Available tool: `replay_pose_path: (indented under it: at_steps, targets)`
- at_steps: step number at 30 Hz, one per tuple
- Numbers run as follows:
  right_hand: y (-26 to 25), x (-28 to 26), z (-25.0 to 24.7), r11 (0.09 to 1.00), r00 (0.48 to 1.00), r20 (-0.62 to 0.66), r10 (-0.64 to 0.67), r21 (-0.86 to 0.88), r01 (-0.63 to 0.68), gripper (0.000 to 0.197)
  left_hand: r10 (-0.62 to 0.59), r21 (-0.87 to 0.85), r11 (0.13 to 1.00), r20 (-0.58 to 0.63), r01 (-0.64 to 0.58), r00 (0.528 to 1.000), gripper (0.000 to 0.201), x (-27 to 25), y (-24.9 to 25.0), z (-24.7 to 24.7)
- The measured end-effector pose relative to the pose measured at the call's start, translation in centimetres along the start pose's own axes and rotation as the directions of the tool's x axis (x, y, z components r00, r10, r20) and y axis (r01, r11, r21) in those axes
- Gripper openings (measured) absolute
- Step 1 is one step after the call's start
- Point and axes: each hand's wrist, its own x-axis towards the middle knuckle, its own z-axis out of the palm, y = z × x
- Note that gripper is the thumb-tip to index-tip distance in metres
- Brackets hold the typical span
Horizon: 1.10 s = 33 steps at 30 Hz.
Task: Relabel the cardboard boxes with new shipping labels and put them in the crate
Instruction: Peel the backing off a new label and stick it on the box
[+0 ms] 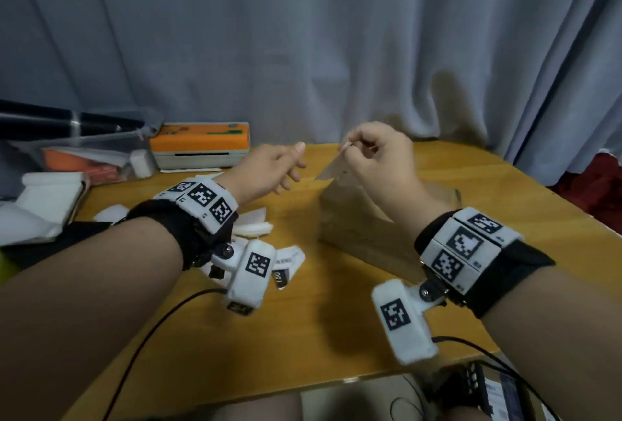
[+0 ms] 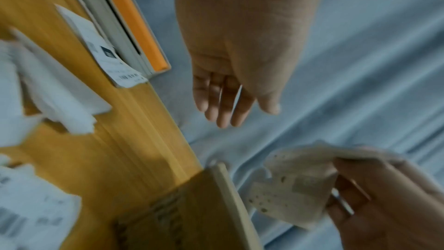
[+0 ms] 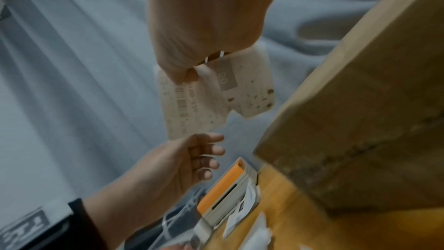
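Wooden table [image 1: 303, 336], curtain behind. Near its middle, toward the right edge, 1 cardboard box [image 1: 356, 228], old label stripped. By the far left edge, an orange-topped label printer [image 1: 202, 146], 1 printed label [image 2: 105, 54] lying at its slot. Torn paper scraps [image 1: 255, 227] left of the box. Right hand [image 1: 380, 158] above the box, pinching the peeled old label [image 3: 216, 92]; left hand [image 1: 269, 168] relaxed, empty, just beside. No crate in view. Removal step apparently finished; next, probably, dropping the scrap and fetching the fresh label.
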Motion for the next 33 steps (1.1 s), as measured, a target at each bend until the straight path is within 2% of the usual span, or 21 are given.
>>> replay_pose_path:
  at_steps: [2, 4, 6, 8, 11, 13, 15, 16, 17, 19, 21, 24, 27, 30, 33]
  targets:
    - [-0.7, -0.3, 2.4, 0.999, 0.997, 0.066, -0.05, -0.01, 0.051, 0.014, -0.189, -0.21, 0.957, 0.076, 0.201, 0.979, 0.058, -1.4, -0.7, -1.7]
    - [-1.2, -1.0, 4.3, 0.996, 0.983, 0.163, -0.082, -0.008, 0.084, 0.016, -0.286, -0.294, 0.894, 0.207, 0.338, 0.936, 0.058, -2.9, -1.6, -3.1]
    - [-1.2, -1.8, 6.0, 0.989, 0.957, 0.266, -0.12, -0.055, 0.139, 0.018, -0.28, -0.248, 0.908, 0.244, 0.338, 0.929, 0.042, -4.2, -3.0, -4.2]
    - [-1.2, -2.7, 7.2, 0.973, 0.908, 0.411, -0.087, -0.162, 0.167, 0.019, -0.265, -0.149, 0.942, 0.22, 0.301, 0.939, 0.038, -5.0, -4.7, -4.7]
    - [-1.1, -3.8, 8.1, 0.961, 0.765, 0.643, -0.047, -0.179, 0.209, 0.019, -0.295, 0.039, 0.955, 0.255, 0.295, 0.921, 0.041, -5.7, -7.0, -4.6]
    - [-1.4, -4.4, 8.3, 0.971, 0.621, 0.784, 0.021, -0.165, 0.175, 0.022, -0.307, 0.227, 0.942, 0.281, 0.248, 0.909, 0.047, -6.0, -7.8, -4.4]
    - [-1.4, -4.7, 8.7, 0.963, 0.472, 0.875, 0.107, -0.21, 0.171, 0.026, -0.296, 0.427, 0.89, 0.27, 0.161, 0.916, 0.052, -6.1, -8.7, -4.2]
    - [-1.4, -4.8, 8.9, 0.953, 0.423, 0.895, 0.141, -0.239, 0.189, 0.026, -0.291, 0.489, 0.862, 0.268, 0.13, 0.918, 0.052, -6.1, -9.0, -4.2]
    - [-1.3, -4.8, 9.2, 0.943, 0.397, 0.903, 0.164, -0.261, 0.204, 0.026, -0.289, 0.527, 0.842, 0.265, 0.113, 0.92, 0.048, -5.9, -9.2, -4.3]
    - [-1.3, -4.5, 9.8, 0.933, 0.413, 0.889, 0.199, -0.3, 0.198, 0.024, -0.292, 0.536, 0.836, 0.25, 0.119, 0.923, 0.036, -5.4, -9.5, -4.5]
    - [-1.3, -3.9, 10.5, 0.927, 0.474, 0.855, 0.21, -0.329, 0.183, 0.022, -0.323, 0.553, 0.823, 0.27, 0.129, 0.907, 0.033, -4.9, -9.5, -4.9]
    - [-0.9, -2.6, 11.7, 0.922, 0.572, 0.787, 0.232, -0.366, 0.13, 0.017, -0.357, 0.626, 0.775, 0.328, 0.082, 0.875, 0.034, -4.1, -9.6, -5.5]
    - [-0.3, -1.1, 12.8, 0.917, 0.655, 0.705, 0.273, -0.397, 0.046, 0.014, -0.386, 0.602, 0.789, 0.325, 0.126, 0.863, 0.051, -2.9, -9.7, -6.4]
    - [0.4, 0.9, 13.6, 0.915, 0.728, 0.613, 0.305, -0.401, -0.046, 0.014, -0.309, 0.637, 0.765, 0.233, 0.095, 0.922, 0.058, -0.4, -9.5, -7.6]
    - [1.5, 3.2, 14.4, 0.905, 0.75, 0.564, 0.346, -0.411, -0.109, 0.016, -0.189, 0.647, 0.761, 0.153, 0.046, 0.97, 0.041, 3.5, -10.0, -8.7]
